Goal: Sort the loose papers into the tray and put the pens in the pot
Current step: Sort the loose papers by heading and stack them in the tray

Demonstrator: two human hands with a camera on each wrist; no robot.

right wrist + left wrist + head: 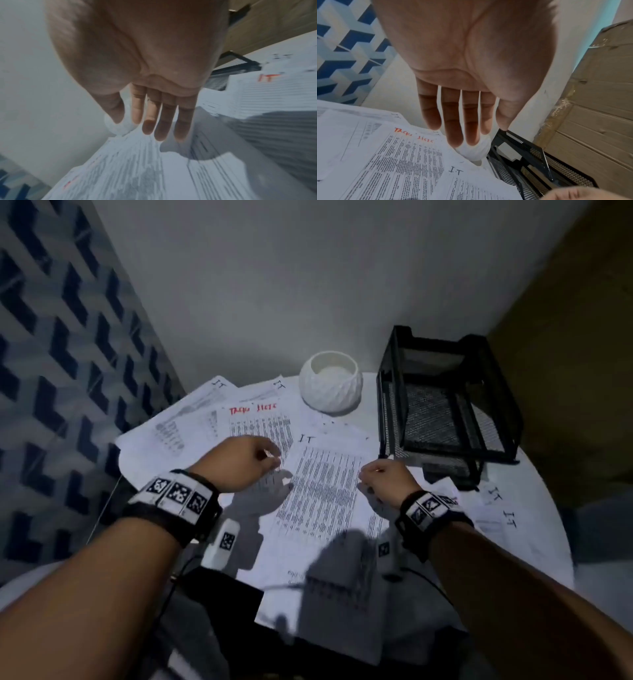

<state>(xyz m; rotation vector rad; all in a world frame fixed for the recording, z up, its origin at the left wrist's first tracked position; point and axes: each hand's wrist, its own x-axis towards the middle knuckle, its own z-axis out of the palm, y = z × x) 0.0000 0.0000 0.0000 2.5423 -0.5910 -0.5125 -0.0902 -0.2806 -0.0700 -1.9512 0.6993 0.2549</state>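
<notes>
We judge the paper-sorting step to be in hand, at its start: the loose printed white paper sheets (322, 491) lie scattered and overlapping across the round white worktop (534, 542) in the centre of the head view, and the black wire-mesh stacking tray (445, 412) at the right of the frame appears to hold none of them. The white ribbed ceramic pot (330, 385) stands at upper centre, just left of the tray. We see no pens in any view; they may lie under the sheets.

The next move calls for gathering the sheets. We would close both hands on the edges of the central sheet marked "I.T", square it with its neighbours, lift, and carry the stack right to the tray opening. Thin paper slides easily, so a firm pinch at the edge is advisable.

Grip state:
- The left hand (245, 462) hovers over the sheet with the red heading (253, 409), left of centre. The left wrist view shows its fingers (453, 121) extended and slightly parted. It holds nothing.
- The right hand (385, 479) sits at the right edge of the central sheet. The right wrist view shows its fingers (164, 121) straight, pointing down at the paper, gripping nothing. That view is blurred, so we cannot tell whether the fingertips touch the sheet.
</notes>
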